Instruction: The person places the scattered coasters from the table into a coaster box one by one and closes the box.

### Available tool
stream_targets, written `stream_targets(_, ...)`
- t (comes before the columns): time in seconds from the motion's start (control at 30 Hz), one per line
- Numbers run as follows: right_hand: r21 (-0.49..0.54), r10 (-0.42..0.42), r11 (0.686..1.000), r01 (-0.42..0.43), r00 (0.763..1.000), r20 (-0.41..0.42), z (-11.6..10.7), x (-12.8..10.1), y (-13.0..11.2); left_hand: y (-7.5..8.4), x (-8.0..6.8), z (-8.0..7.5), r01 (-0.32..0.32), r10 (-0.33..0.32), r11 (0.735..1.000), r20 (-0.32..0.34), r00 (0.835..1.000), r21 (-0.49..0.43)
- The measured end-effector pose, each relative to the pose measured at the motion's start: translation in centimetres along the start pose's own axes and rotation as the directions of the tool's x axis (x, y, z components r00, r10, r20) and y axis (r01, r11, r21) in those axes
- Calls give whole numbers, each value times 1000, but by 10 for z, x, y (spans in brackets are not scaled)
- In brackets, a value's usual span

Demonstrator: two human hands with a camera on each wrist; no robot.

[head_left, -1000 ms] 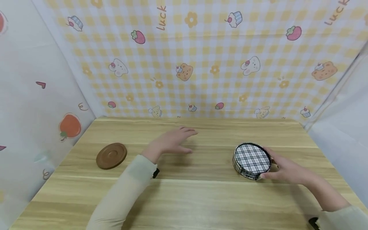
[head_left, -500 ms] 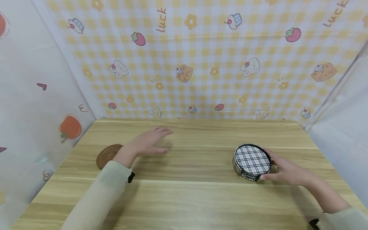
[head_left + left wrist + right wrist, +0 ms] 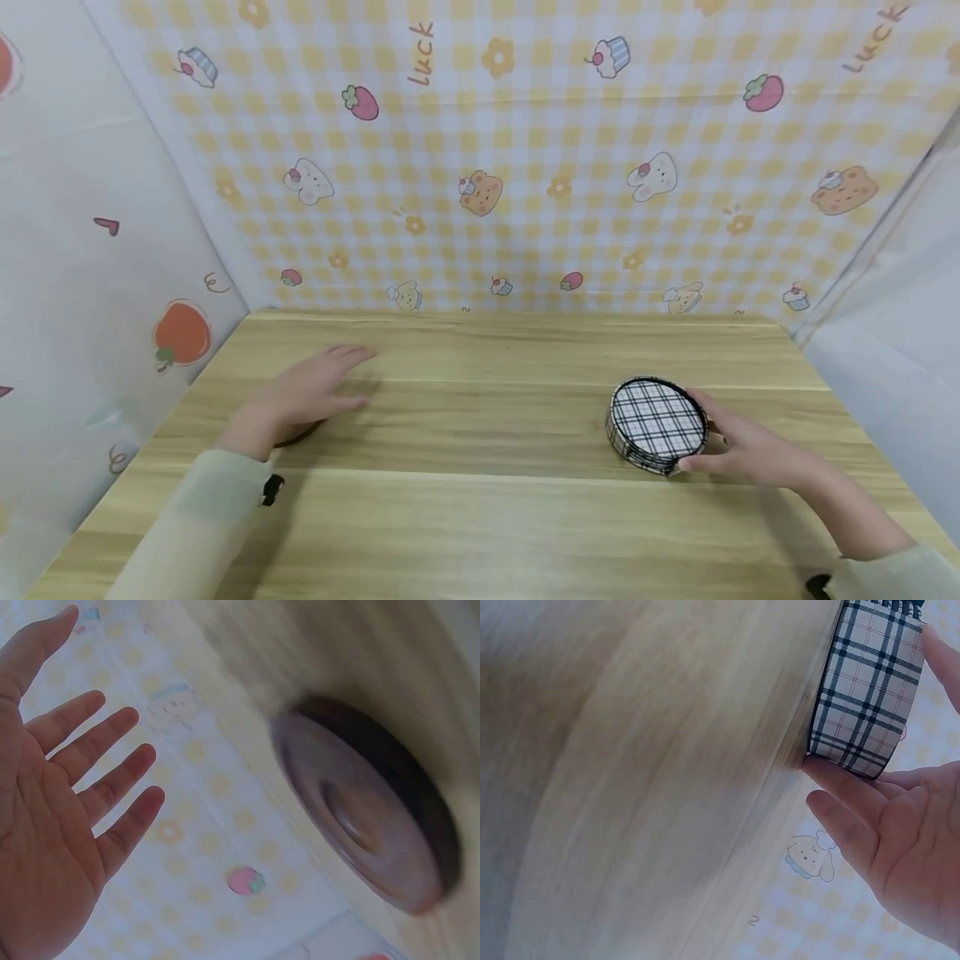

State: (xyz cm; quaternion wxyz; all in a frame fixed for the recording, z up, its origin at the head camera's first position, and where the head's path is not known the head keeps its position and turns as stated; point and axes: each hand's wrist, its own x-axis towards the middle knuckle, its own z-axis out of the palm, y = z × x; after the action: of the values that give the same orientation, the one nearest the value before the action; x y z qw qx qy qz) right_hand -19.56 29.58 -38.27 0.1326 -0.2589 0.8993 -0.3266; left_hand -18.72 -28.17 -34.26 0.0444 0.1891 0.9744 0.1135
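Resting against the near right side of a round plaid tin [image 3: 657,423], the right hand [image 3: 742,452] has its thumb at the tin's front edge and its fingers [image 3: 840,784] laid fairly straight along the wall, touching it rather than wrapped round; the wrist view shows the checked side wall [image 3: 870,690] pressed by a fingertip low down. The tin sits flat on the right half of the wooden tabletop [image 3: 480,517], well apart from the other hand. Over on the left, the left hand [image 3: 300,392] hovers palm down with fingers [image 3: 97,742] spread and straight, holding nothing. Just under its wrist a brown round lid [image 3: 360,817] lies on the tabletop, mostly covered in the head view, only a dark sliver showing; the wrist view is blurred, yet the disc's raised centre can be made out. Pale sleeves cover both forearms. Beyond the far edge stands a yellow checked backdrop [image 3: 525,167] printed with bears, rabbits and strawberries.
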Motion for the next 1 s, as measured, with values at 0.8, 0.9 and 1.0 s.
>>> stream_targets(0.8,-4,-17,1000,17,1000,-7,2,0,-2,-63,-56,15,178,-178,984,25,984,-12)
stream_targets(0.9,5,-21,1000,22,1000,-6,1,0,-1,-65,-57,16,198,-197,980,31,980,-27)
stream_targets(1.0,10,-25,1000,25,1000,-5,1,0,-1,-67,-58,18,211,-209,977,37,977,-40)
